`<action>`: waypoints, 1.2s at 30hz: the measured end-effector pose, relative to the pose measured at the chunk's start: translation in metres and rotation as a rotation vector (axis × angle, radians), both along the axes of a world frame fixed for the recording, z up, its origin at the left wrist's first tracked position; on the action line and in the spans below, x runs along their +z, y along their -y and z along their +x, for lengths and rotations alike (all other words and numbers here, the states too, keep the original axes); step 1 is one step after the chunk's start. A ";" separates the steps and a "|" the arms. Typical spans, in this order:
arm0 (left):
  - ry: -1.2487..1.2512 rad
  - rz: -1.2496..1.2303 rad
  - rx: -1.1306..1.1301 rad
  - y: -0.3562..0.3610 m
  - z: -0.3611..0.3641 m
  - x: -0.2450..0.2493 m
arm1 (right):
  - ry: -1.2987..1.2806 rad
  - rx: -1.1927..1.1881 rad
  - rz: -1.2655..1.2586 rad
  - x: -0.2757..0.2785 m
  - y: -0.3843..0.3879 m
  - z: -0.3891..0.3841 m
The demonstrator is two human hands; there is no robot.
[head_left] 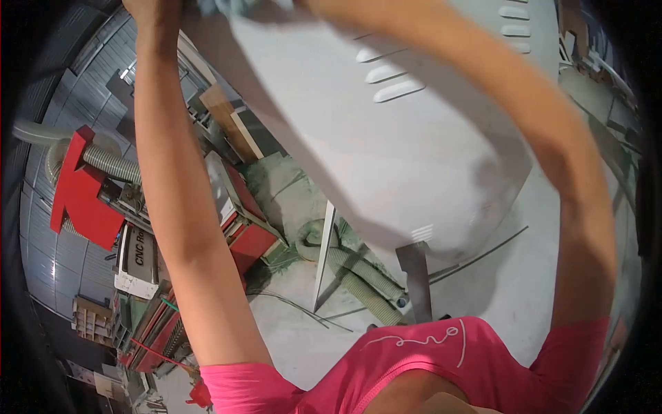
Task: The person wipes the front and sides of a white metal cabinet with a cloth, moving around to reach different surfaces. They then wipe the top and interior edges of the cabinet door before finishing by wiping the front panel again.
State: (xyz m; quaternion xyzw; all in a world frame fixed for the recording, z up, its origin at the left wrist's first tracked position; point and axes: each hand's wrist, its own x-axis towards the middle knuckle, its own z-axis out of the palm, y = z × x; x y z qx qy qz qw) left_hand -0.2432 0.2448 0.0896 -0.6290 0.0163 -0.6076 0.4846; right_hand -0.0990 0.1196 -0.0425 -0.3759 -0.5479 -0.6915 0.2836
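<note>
A large pale panel [386,159] with rounded edges and rows of raised slots fills the upper middle. My left arm reaches up beside its left edge; only the base of my left hand [143,7] shows at the top, its fingers out of frame. My right arm curves over the panel to the top edge. There my right hand [298,7] is blurred and mostly cut off, next to a bluish-grey cloth-like thing [234,7]. How its fingers lie on that thing is hidden.
A dark flat bar [416,283] stands below the panel, near my body. Ribbed hoses [358,283] and a thin pale strut [324,259] are on the left. Beyond them are a red machine part [86,196] and a red cabinet [252,241]. Boards [227,124] lean at the upper left.
</note>
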 end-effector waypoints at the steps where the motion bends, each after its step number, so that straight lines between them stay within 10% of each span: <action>1: 0.077 -0.113 0.001 -0.003 0.000 -0.001 | -0.009 0.007 -0.134 -0.033 0.005 -0.002; 7: 0.212 -0.158 0.160 0.021 0.011 -0.054 | 0.242 0.165 -0.590 -0.209 0.027 0.018; 21: 0.069 -0.307 0.026 0.032 0.010 -0.103 | -0.159 -0.051 -0.117 0.070 0.050 0.050; 28: 0.021 -0.385 0.076 0.046 0.010 -0.149 | -0.414 -0.010 -0.098 -0.171 0.077 0.112; 30: 0.000 -0.401 0.094 0.055 0.012 -0.167 | -0.284 -0.351 -0.728 -0.287 0.095 0.122; 31: -0.024 -0.420 0.099 0.059 0.015 -0.176 | -0.231 -0.128 -0.802 -0.308 0.109 0.121; 36: -0.039 -0.475 0.107 0.074 0.035 -0.206 | -0.041 0.002 -0.659 -0.216 0.109 0.133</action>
